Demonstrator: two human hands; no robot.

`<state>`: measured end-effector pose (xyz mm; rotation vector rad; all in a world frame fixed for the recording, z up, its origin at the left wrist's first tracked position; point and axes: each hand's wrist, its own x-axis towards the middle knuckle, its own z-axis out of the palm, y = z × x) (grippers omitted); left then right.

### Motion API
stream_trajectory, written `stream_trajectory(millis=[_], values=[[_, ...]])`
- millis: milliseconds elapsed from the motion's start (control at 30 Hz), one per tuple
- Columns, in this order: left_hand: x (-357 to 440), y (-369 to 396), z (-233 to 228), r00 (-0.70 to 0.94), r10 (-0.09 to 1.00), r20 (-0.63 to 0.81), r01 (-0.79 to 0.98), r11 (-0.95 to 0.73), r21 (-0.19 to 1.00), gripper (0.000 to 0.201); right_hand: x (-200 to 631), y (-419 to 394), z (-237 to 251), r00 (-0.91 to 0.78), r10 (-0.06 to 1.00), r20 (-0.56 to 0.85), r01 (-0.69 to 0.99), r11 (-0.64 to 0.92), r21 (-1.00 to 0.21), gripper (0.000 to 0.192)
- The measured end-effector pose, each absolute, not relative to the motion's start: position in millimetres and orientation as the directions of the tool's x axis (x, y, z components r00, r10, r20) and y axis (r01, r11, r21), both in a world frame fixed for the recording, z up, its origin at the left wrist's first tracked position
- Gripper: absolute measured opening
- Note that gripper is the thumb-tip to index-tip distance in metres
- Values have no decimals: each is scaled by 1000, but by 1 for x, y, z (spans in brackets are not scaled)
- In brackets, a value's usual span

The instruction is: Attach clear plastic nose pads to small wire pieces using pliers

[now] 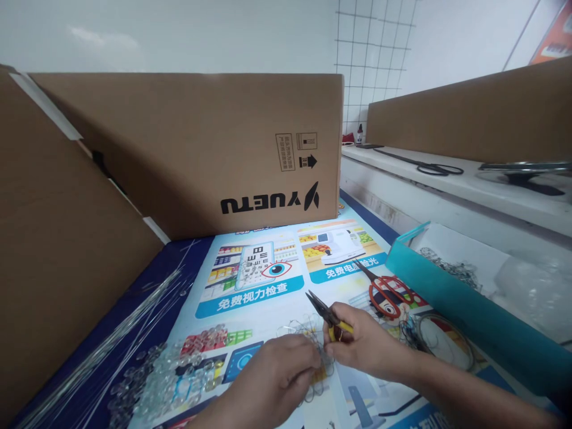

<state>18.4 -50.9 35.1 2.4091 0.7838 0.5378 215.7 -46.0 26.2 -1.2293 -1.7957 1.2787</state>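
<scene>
Backed by brown cardboard (196,143), over a printed sheet (286,316): gripping pliers (329,316) in the right hand (364,344), left of the teal box (465,313), pointing them forward; curling the left hand (286,366) beside wire loops (308,325), farther left of the box, cannot tell whether pinching any.
</scene>
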Motion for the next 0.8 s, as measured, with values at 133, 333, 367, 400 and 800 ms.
stream_trajectory(millis=[133,333,367,400,800], values=[[19,-53,39,739,647,190,394,-642,658,20,215,-48,32,-383,924,-3,413,169,-895,13],[22,-53,43,545,838,25,219,-171,961,8,207,-54,45,-211,952,221,553,303,-776,4],[24,-54,44,523,851,-42,131,-32,991,12,205,-55,46,-193,944,268,575,331,-749,5],[26,-54,44,485,870,-89,28,86,996,15,204,-56,46,-186,931,315,588,362,-723,4],[33,-58,50,264,935,-238,-227,300,926,27,185,-54,40,-207,885,416,517,460,-722,4]])
